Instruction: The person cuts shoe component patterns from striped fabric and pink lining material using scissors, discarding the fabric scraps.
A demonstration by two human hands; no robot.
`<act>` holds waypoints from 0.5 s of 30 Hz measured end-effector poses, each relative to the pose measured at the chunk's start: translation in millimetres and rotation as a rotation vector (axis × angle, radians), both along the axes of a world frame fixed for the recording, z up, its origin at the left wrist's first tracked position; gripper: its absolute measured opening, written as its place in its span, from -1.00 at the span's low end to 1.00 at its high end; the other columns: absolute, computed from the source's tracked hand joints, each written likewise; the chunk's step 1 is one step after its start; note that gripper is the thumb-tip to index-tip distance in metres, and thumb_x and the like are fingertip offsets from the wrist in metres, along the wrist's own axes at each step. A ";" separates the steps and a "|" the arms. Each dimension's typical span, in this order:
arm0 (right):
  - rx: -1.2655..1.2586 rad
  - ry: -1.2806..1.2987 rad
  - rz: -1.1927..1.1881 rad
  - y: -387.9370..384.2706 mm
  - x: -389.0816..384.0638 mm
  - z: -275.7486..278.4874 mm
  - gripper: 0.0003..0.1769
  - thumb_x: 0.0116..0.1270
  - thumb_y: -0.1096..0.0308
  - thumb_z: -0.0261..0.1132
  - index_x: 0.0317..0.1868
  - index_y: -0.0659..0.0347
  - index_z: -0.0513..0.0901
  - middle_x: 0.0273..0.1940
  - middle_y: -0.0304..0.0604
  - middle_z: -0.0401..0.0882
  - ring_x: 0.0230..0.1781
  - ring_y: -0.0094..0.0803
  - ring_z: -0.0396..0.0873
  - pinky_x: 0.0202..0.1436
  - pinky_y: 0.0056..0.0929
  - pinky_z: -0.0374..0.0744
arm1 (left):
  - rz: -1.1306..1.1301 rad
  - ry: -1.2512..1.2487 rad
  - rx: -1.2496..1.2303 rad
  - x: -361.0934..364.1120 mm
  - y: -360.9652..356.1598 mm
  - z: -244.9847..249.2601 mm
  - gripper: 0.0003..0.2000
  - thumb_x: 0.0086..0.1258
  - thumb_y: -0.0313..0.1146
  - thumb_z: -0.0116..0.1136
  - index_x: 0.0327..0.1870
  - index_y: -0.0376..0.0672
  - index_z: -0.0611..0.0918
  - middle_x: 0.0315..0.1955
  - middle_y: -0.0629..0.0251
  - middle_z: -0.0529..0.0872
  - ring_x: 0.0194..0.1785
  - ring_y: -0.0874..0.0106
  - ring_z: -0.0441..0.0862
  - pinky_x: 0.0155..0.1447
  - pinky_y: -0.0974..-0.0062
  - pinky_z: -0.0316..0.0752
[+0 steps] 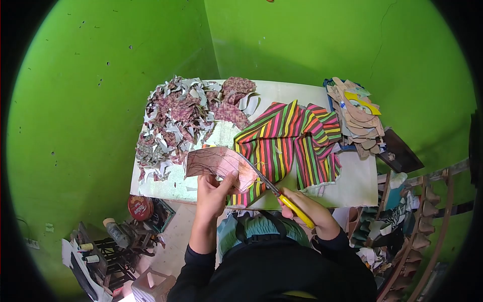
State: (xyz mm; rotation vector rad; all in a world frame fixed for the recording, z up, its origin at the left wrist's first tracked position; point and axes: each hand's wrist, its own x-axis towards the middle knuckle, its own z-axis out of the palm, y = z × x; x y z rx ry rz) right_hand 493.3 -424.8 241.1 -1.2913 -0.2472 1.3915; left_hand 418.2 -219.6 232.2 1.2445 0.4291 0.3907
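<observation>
My left hand (213, 192) grips a pinkish patterned fabric piece (217, 162) by its lower edge, holding it above the table's front. My right hand (308, 211) is closed on yellow-handled scissors (282, 197), whose blades reach up and left into the right edge of that piece. Behind them a striped multicoloured cloth (292, 141) lies crumpled on the white table (352, 186).
A heap of cut fabric scraps (186, 118) covers the table's left half. A stack of cardboard templates (358, 118) sits at the right back corner. Green walls surround the table. On the floor to the left are a red tin (140, 207), bottles and a rack; cluttered shelves stand at right.
</observation>
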 end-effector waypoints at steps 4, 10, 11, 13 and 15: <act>0.009 -0.390 0.069 -0.2 -0.7 -10.5 -0.78 0.26 0.26 -0.15 -0.30 0.26 0.30 -0.58 -0.25 0.28 -0.67 -0.64 0.22 -0.60 -0.70 0.19 | 0.002 -0.005 -0.054 -0.8 -1.5 1.9 -0.86 0.11 -0.54 0.10 -0.58 -0.42 0.47 -0.65 0.16 0.53 -0.58 0.45 0.52 -0.52 0.42 0.57; 0.052 -0.516 0.082 2.4 -1.9 -12.5 -0.76 0.27 0.24 -0.16 -0.32 0.26 0.30 -0.59 -0.25 0.30 -0.69 -0.64 0.23 -0.65 -0.68 0.18 | -0.010 0.033 -0.034 -2.3 -3.3 0.5 -0.88 0.10 -0.52 0.12 -0.52 -0.42 0.50 -0.63 0.18 0.55 -0.58 0.49 0.52 -0.54 0.56 0.51; 0.026 -0.519 0.090 2.2 -2.0 -10.2 -0.76 0.27 0.23 -0.17 -0.33 0.25 0.30 -0.59 -0.25 0.30 -0.71 -0.66 0.21 -0.69 -0.69 0.17 | -0.027 0.050 -0.019 -2.9 -2.5 -1.0 -0.89 0.10 -0.52 0.12 -0.50 -0.41 0.51 -0.63 0.18 0.56 -0.58 0.50 0.53 -0.55 0.59 0.49; 0.039 -0.304 0.044 2.0 1.1 -2.4 -0.84 0.24 0.34 -0.11 -0.26 0.26 0.28 -0.58 -0.22 0.35 -0.75 -0.63 0.21 -0.72 -0.66 0.17 | -0.017 0.044 -0.032 -2.6 -4.8 2.7 -0.89 0.10 -0.51 0.13 -0.50 -0.40 0.51 -0.63 0.18 0.56 -0.58 0.49 0.53 -0.56 0.60 0.48; 0.051 -0.089 -0.003 1.1 1.8 -1.3 -0.83 0.20 0.45 -0.05 -0.19 0.27 0.26 -0.57 -0.19 0.39 -0.79 -0.60 0.21 -0.76 -0.63 0.17 | -0.008 0.039 -0.044 -3.0 -5.3 3.2 -0.90 0.10 -0.51 0.13 -0.50 -0.38 0.52 -0.63 0.18 0.56 -0.59 0.49 0.53 -0.57 0.60 0.47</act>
